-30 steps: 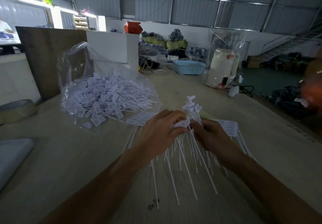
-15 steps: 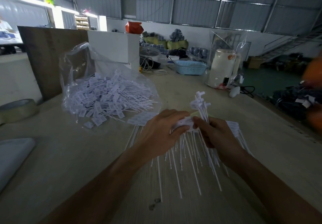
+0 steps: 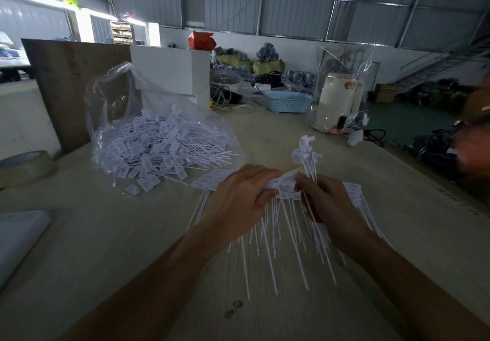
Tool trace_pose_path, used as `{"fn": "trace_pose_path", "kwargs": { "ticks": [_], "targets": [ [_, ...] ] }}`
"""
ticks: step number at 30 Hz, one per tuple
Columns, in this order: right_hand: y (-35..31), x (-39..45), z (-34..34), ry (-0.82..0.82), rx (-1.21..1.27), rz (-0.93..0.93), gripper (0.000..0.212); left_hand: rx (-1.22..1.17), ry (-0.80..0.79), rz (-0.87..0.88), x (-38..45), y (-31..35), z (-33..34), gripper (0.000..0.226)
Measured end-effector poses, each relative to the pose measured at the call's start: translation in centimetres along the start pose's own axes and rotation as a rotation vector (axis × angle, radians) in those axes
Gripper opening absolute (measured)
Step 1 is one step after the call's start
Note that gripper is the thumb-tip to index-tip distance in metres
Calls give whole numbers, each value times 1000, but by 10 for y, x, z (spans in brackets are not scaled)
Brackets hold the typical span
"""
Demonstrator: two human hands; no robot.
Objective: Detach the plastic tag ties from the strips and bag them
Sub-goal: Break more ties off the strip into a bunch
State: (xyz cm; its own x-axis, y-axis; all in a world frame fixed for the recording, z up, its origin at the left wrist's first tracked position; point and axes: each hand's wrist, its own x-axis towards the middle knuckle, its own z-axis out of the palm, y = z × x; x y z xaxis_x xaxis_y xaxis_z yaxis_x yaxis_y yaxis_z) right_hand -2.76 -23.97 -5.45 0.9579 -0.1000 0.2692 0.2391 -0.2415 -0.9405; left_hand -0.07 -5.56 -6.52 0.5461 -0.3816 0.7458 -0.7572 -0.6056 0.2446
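My left hand point(image 3: 238, 197) grips the white plastic strip of tag ties point(image 3: 282, 185) mid-table; my right hand point(image 3: 326, 202) pinches a bundle of detached ties point(image 3: 307, 152). I should twist each tie off close to the strip. Beyond lies the clear plastic bag point(image 3: 159, 141) on the pale wooden table point(image 3: 106, 234), toward its far left edge.

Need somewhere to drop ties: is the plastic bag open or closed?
Open: the plastic bag gapes at its upper left, ties piled inside.

No text is showing clearly enough to read; print on the tag ties point(image 3: 148, 152) is appearing only as blur.
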Motion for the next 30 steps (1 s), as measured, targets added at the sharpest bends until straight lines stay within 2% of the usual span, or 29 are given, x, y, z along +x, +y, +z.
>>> {"fn": "trace_pose_path", "kwargs": {
  "ticks": [5,12,16,19,21,23,24,26,30],
  "targets": [
    [2,0,-2,6,-233,-190,39,5,38,16,0,3,-4,26],
    [0,-2,-3,-21,-316,-278,37,-93,-25,-50,0,-2,-1,23],
    [-1,-4,-3,-28,-359,-297,46,-113,-89,-116,3,-7,4,24],
    [0,-3,-3,-30,-390,-335,55,-142,-59,-119,2,-8,4,22],
    [3,-3,-3,-27,-406,-340,50,-160,-51,-130,1,-8,3,21],
    [7,-1,-3,-11,-419,-381,29,-230,-47,-178,1,-7,2,22],
    [8,-1,-3,-8,-442,-422,27,-271,-43,-202,2,-7,1,25],
    [12,-1,-1,-16,-465,-465,27,-317,-42,-221,3,-6,-1,25],
    [10,0,2,-6,-426,-404,33,-355,-51,-182,7,-3,-2,14]
  ]
}}
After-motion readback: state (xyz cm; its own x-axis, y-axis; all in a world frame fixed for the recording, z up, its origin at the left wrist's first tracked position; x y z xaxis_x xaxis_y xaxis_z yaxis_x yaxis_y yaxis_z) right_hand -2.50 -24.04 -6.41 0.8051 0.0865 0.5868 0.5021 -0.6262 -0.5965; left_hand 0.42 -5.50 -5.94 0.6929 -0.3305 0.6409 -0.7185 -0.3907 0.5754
